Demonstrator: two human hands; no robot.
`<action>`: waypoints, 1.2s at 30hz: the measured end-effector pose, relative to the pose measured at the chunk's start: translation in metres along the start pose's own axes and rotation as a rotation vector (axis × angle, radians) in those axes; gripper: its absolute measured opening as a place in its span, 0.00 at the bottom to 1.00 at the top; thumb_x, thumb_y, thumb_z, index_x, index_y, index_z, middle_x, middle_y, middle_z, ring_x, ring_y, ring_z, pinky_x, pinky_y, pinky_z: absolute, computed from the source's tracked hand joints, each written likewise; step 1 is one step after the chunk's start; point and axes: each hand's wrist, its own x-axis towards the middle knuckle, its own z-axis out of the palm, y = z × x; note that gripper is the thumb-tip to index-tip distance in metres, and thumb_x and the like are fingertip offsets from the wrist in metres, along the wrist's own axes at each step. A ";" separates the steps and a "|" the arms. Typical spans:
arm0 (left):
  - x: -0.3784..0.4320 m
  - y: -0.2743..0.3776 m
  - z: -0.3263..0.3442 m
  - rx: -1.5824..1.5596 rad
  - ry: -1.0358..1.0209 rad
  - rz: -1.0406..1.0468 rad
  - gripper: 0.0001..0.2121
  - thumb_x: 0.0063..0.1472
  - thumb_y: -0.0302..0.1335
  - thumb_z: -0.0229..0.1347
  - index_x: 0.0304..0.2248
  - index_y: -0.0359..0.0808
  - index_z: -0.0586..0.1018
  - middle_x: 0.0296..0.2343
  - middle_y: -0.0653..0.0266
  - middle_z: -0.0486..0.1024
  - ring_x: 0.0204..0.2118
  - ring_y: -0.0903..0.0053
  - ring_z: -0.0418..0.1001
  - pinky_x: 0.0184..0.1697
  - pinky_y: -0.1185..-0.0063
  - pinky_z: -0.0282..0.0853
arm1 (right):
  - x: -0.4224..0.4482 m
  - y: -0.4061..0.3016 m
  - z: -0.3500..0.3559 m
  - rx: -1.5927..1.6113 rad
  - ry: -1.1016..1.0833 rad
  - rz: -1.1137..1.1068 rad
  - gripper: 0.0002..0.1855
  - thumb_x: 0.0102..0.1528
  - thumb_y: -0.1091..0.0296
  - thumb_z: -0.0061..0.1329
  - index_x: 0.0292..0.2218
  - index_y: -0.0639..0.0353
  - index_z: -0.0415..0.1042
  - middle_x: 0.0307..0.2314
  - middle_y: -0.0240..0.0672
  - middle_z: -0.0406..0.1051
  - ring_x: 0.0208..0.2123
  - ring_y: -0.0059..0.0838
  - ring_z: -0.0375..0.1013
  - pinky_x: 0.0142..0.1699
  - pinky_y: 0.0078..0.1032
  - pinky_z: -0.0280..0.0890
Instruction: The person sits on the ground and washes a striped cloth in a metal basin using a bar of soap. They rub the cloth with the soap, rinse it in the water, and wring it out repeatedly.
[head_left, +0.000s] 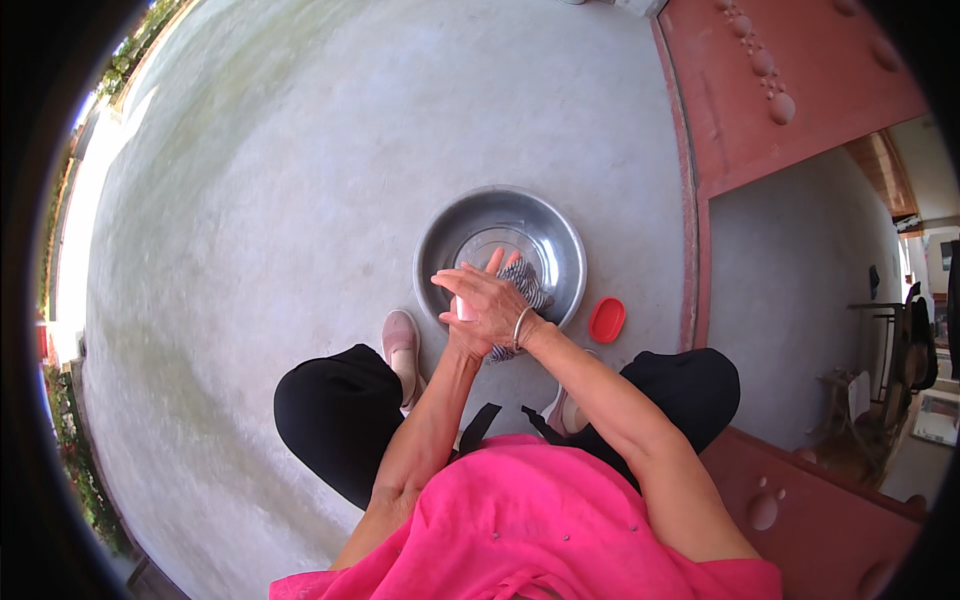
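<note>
A pale pink bar, apparently soap (466, 309), shows between my two hands, which overlap above the near side of a wide metal basin (427, 255). My right hand (487, 301), with a silver bangle at its wrist, lies on top, its fingers pointing left around the bar. Beneath it is my left hand (469, 342), mostly covered; some fingertips stick out on the far side. A dark-and-white striped cloth (526, 281) hangs behind and below the hands, partly hidden, and its contact with the left hand cannot be made out.
A red plastic soap dish (607, 320) sits on the concrete floor (322, 187) right of the basin. My knees and pink shoes (400, 330) flank the basin. A red wall (795, 150) with a doorway stands at right; a folding chair (859, 397) shows inside.
</note>
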 end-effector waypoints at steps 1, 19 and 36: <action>0.000 -0.001 -0.010 0.031 -0.013 -0.007 0.22 0.66 0.40 0.33 0.53 0.35 0.59 0.48 0.56 0.65 0.49 0.68 0.66 0.52 0.72 0.63 | 0.005 0.005 -0.004 -0.033 -0.034 0.020 0.30 0.51 0.53 0.48 0.50 0.58 0.60 0.47 0.43 0.63 0.48 0.43 0.64 0.52 0.36 0.61; 0.003 -0.004 -0.020 0.274 -0.040 0.146 0.18 0.65 0.39 0.35 0.49 0.40 0.63 0.48 0.56 0.64 0.47 0.67 0.67 0.47 0.71 0.67 | 0.002 0.001 0.015 0.007 0.189 0.287 0.29 0.46 0.72 0.48 0.51 0.55 0.59 0.45 0.43 0.65 0.48 0.45 0.65 0.50 0.33 0.62; 0.025 0.018 -0.035 -0.143 0.250 -0.004 0.15 0.59 0.22 0.41 0.45 0.26 0.68 0.40 0.50 0.73 0.41 0.64 0.73 0.49 0.70 0.68 | -0.075 0.037 -0.002 0.260 0.183 0.920 0.14 0.45 0.73 0.46 0.37 0.59 0.67 0.31 0.42 0.74 0.34 0.38 0.74 0.38 0.30 0.67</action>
